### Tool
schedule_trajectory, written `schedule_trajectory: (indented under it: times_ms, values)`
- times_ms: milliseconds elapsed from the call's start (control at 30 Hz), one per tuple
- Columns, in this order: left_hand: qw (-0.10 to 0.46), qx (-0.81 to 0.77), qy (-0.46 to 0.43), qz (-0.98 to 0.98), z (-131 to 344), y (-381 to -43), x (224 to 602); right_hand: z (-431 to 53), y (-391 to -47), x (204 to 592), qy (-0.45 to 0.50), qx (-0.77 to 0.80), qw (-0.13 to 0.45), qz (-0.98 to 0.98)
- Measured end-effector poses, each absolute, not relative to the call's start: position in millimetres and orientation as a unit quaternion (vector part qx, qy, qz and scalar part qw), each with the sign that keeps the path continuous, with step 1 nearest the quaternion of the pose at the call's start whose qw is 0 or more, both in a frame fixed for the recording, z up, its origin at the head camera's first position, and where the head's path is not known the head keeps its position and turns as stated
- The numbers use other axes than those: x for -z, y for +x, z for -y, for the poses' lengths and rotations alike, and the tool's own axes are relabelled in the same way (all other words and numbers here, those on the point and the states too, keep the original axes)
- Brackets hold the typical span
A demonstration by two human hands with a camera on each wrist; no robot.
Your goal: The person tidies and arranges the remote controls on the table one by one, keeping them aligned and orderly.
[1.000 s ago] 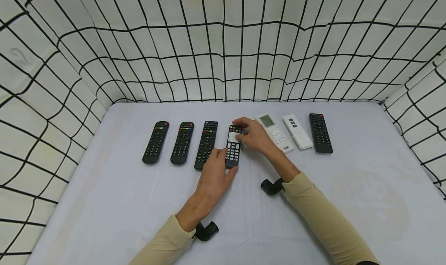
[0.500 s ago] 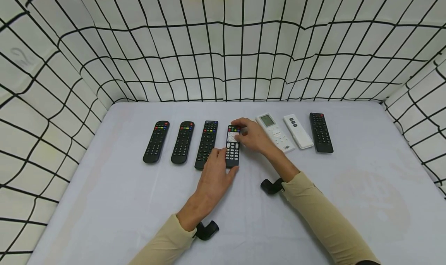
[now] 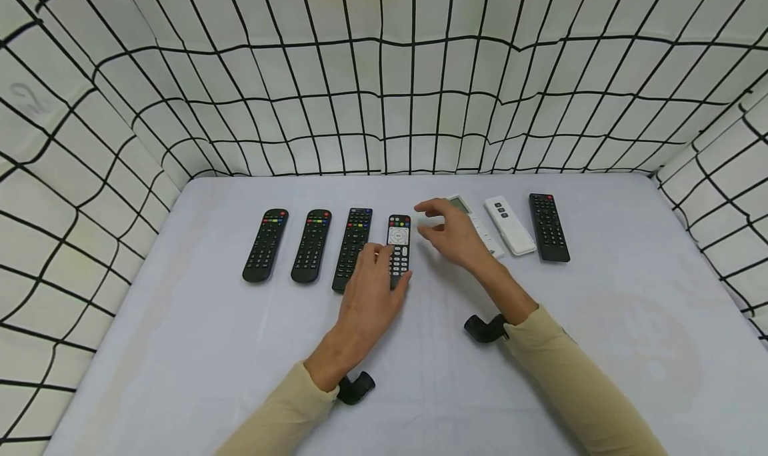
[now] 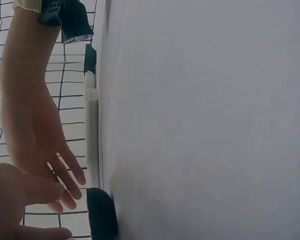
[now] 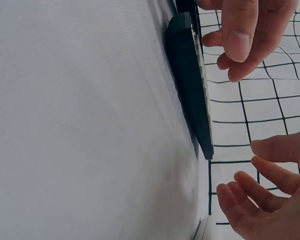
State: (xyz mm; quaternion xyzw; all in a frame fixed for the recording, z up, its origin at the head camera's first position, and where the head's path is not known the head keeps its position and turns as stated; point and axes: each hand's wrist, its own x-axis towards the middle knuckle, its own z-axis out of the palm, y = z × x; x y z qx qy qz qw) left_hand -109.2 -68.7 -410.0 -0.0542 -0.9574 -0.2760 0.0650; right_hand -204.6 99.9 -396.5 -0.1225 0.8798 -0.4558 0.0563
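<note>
Right hand (image 3: 451,233), fingers loosely parted, now off the black, white-buttoned remote (image 3: 399,237), left hand (image 3: 373,293) loose above it.

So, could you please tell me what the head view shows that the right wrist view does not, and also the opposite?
Only the head view shows the whole row of seven, from the leftmost remote to the rightmost remote, plus the left sleeve and the right sleeve.

Only the right wrist view shows a black remote side-on, with its thickness, and the inner side of the right hand.

Both share the two hands, including the left hand, the white table and the black netting.
</note>
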Motion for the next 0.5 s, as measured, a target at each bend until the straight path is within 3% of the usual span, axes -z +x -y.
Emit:
schedule_trajectory:
  times_ms: [500]
  values:
    - [0.062, 0.325, -0.112, 0.937, 49, -131, 403, -139, -186, 397, -0.067, 0.438, -0.004, -0.896]
